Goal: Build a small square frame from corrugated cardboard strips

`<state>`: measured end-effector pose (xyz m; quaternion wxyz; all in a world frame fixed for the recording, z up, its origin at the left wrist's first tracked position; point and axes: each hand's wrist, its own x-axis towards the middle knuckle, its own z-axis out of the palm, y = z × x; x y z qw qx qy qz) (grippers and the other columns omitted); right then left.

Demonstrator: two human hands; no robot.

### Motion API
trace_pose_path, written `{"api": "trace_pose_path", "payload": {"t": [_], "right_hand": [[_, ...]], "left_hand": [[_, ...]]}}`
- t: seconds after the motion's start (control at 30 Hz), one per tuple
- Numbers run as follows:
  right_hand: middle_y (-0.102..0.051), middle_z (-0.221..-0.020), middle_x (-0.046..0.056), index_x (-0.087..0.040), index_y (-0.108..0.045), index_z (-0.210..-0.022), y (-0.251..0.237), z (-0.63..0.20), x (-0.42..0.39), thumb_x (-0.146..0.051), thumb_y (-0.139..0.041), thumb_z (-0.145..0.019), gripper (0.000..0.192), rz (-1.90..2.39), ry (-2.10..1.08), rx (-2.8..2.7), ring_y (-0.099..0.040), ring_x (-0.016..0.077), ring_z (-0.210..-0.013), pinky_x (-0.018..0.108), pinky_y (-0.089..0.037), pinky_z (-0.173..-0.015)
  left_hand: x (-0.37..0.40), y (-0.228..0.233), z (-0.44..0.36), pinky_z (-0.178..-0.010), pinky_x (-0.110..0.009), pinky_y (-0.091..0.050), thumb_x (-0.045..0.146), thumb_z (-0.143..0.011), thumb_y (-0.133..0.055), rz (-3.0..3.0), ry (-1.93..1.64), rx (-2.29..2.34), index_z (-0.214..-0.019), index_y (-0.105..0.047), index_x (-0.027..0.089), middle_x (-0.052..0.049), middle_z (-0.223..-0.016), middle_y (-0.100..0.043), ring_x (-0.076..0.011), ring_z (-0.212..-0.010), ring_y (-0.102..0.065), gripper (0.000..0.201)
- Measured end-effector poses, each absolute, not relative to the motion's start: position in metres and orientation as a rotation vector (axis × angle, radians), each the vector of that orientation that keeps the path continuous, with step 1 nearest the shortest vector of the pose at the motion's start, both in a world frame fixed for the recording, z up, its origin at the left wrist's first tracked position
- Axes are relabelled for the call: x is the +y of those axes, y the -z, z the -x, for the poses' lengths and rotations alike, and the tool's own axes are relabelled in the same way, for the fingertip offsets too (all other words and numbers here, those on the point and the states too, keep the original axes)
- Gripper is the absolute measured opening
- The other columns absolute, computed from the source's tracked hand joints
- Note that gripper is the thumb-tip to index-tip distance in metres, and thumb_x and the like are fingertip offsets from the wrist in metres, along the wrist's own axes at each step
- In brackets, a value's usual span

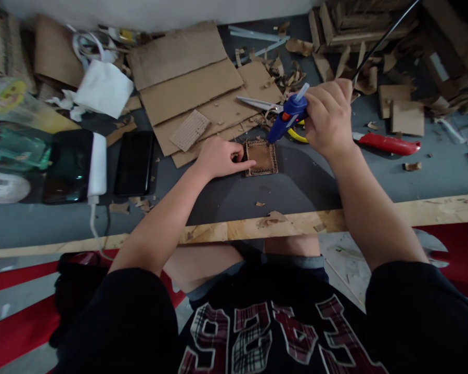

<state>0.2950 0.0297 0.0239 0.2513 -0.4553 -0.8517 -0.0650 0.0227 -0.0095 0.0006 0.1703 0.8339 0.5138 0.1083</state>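
Right grip [327,122] clenched around blue glue gun [286,117], nozzle down | left grip [220,158] loose, fingertips pinning small cardboard square [262,157] | gray desk [296,182]

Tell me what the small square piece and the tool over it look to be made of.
Small square piece: matte brown corrugated cardboard, its edge flutes showing. Blue glue gun in the right hand: seemingly glossy moulded plastic, with a pale translucent stick at the back. The left hand steadies the piece.

head-worn view, looking down, close
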Motion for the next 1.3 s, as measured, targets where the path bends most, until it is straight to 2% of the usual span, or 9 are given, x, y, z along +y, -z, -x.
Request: {"api": "trace_pose_path", "payload": {"t": [0.17, 0.33, 0.5, 0.6, 0.77, 0.9, 1.07, 1.13, 1.3], "right_hand": [[-0.069, -0.125, 0.009, -0.027, -0.061, -0.125, -0.023, -0.297, 0.028, -0.038, -0.015, -0.103, 0.053, 1.153, 0.36, -2.315, -0.061, 0.0291, -0.12, 0.057, -0.038, -0.105], [-0.057, -0.144, 0.005, -0.033, -0.046, -0.14, -0.028, -0.293, 0.017, -0.027, -0.032, -0.099, 0.044, 1.213, 0.312, -2.349, -0.049, 0.0295, -0.136, 0.057, -0.025, -0.116], [-0.051, -0.146, 0.017, -0.02, -0.041, -0.144, -0.022, -0.303, 0.03, -0.023, -0.06, -0.082, 0.064, 1.519, 0.143, -2.176, -0.047, 0.0364, -0.13, 0.057, -0.032, -0.109], [-0.043, -0.152, 0.024, -0.007, -0.031, -0.152, -0.017, -0.314, 0.044, -0.021, -0.06, -0.085, 0.074, 1.809, 0.072, -1.834, -0.042, 0.0384, -0.135, 0.06, -0.026, -0.111], [-0.04, -0.152, 0.03, -0.002, -0.015, -0.158, -0.014, -0.322, 0.059, -0.014, -0.067, -0.083, 0.092, 2.147, -0.067, -1.412, -0.04, 0.0391, -0.138, 0.058, -0.026, -0.111], [-0.041, -0.152, 0.03, 0.0, -0.029, -0.154, -0.014, -0.317, 0.056, -0.02, -0.073, -0.08, 0.088, 2.237, 0.027, -1.446, -0.037, 0.042, -0.14, 0.056, -0.028, -0.111], [-0.064, -0.131, 0.016, -0.018, -0.061, -0.129, -0.015, -0.287, 0.029, -0.033, -0.054, -0.093, 0.04, 1.299, 0.212, -2.085, -0.055, 0.0311, -0.124, 0.049, -0.039, -0.108], [-0.067, -0.126, 0.01, -0.028, -0.064, -0.125, -0.011, -0.267, 0.016, -0.037, -0.047, -0.098, 0.033, 1.059, 0.076, -2.321, -0.058, 0.0283, -0.12, 0.049, -0.041, -0.105], [-0.069, -0.116, 0.005, -0.03, -0.067, -0.12, 0.004, -0.239, 0.002, -0.042, -0.039, -0.102, 0.035, 0.807, -0.03, -2.391, -0.059, 0.0267, -0.115, 0.05, -0.043, -0.097]], "left_hand": [[-0.008, 0.002, -0.022, -0.06, -0.028, -0.029, 0.064, -0.081, -0.057, -2.379, -0.324, 1.445, -0.06, -0.059, 0.02, 0.002, -0.048, -0.047, -0.0111, -0.049, -0.042, 0.049], [-0.006, 0.005, -0.022, -0.057, -0.027, -0.026, 0.063, -0.081, -0.058, -2.387, -0.362, 1.413, -0.056, -0.056, 0.019, 0.004, -0.045, -0.043, -0.0095, -0.046, -0.038, 0.051], [-0.008, 0.004, -0.021, -0.058, -0.027, -0.027, 0.062, -0.078, -0.063, -2.358, -0.409, 1.444, -0.055, -0.055, 0.02, 0.005, -0.043, -0.039, -0.0087, -0.045, -0.036, 0.049], [-0.008, 0.006, -0.021, -0.058, -0.027, -0.028, 0.062, -0.078, -0.063, -2.346, -0.43, 1.423, -0.056, -0.055, 0.02, 0.006, -0.043, -0.039, -0.0084, -0.044, -0.037, 0.048], [-0.01, 0.007, -0.021, -0.057, -0.027, -0.03, 0.06, -0.079, -0.06, -2.366, -0.497, 1.365, -0.059, -0.056, 0.02, 0.005, -0.045, -0.043, -0.0095, -0.045, -0.041, 0.045], [-0.012, 0.007, -0.015, -0.058, -0.029, -0.039, 0.035, -0.083, -0.049, -2.335, -0.733, 1.254, -0.092, -0.062, 0.021, 0.005, -0.05, -0.048, -0.0131, -0.046, -0.044, 0.021], [-0.009, 0.016, -0.008, -0.069, -0.034, -0.05, 0.023, -0.086, -0.043, -2.406, -0.819, 1.317, -0.129, -0.046, 0.022, -0.001, -0.075, -0.07, -0.0181, -0.059, -0.06, 0.044], [-0.008, 0.02, -0.011, -0.074, -0.035, -0.053, 0.025, -0.089, -0.043, -2.469, -0.825, 1.332, -0.136, -0.038, 0.022, -0.004, -0.093, -0.073, -0.019, -0.069, -0.067, 0.047], [-0.009, 0.026, -0.027, -0.093, -0.039, -0.058, 0.025, -0.102, -0.026, -2.795, -0.979, 1.136, -0.145, -0.015, 0.021, -0.014, -0.134, -0.063, -0.0237, -0.119, -0.068, 0.044]]}}
